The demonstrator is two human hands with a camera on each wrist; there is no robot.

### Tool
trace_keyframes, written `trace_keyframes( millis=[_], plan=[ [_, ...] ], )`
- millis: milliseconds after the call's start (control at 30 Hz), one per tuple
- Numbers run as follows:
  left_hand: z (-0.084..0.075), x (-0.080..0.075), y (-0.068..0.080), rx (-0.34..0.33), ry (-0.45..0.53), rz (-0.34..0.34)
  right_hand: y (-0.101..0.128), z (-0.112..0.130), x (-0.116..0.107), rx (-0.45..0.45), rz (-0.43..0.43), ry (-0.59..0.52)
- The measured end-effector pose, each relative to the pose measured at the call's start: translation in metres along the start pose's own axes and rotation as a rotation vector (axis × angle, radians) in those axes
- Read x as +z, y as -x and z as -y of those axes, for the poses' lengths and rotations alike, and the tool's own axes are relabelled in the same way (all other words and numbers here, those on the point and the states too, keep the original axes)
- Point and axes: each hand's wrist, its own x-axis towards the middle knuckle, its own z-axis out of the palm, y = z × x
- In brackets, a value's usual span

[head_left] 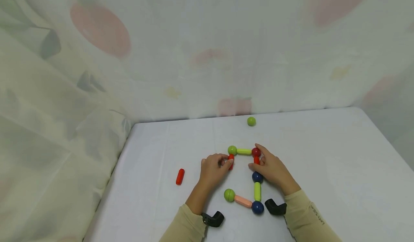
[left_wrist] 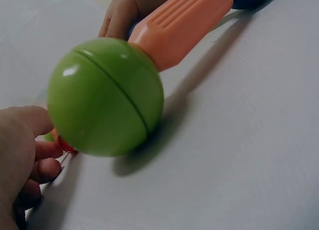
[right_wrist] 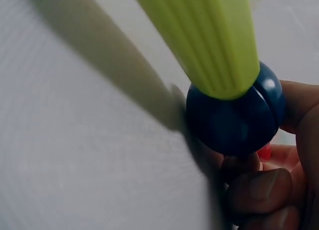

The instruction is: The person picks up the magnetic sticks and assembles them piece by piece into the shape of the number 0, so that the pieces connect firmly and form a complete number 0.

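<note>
My left hand (head_left: 213,168) pinches a red rod (head_left: 231,161) between thumb and fingers, its upper end at a green ball (head_left: 232,150). In the left wrist view, a nearer green ball (left_wrist: 104,98) partly hides that pinch. My right hand (head_left: 273,168) grips a second red rod (head_left: 256,160), with a fingertip by the red ball (head_left: 256,152) above it. A yellow-green rod (head_left: 244,151) joins the green and red balls. Below the right hand's rod sits a dark blue ball (head_left: 257,177), large in the right wrist view, with another yellow-green rod (right_wrist: 209,46) on it.
The chain continues to a lower blue ball (head_left: 257,207), a salmon rod (head_left: 243,201) and a green ball (head_left: 229,195) between the forearms. A loose red rod (head_left: 180,176) lies left; a loose green ball (head_left: 251,121) sits near the back edge of the white table (head_left: 323,155).
</note>
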Motion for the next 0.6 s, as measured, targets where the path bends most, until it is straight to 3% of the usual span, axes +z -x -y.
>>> trace_keyframes(
  millis=[433, 600],
  plan=[
    [0.0022, -0.0044, 0.0029, 0.017, 0.025, -0.003, -0.0043, -0.005, -0.0025, 0.011, -0.033, -0.094],
    [0.0013, -0.0024, 0.0033, 0.024, 0.04, 0.006, -0.0024, -0.0064, -0.007, 0.092, -0.029, -0.163]
  ],
)
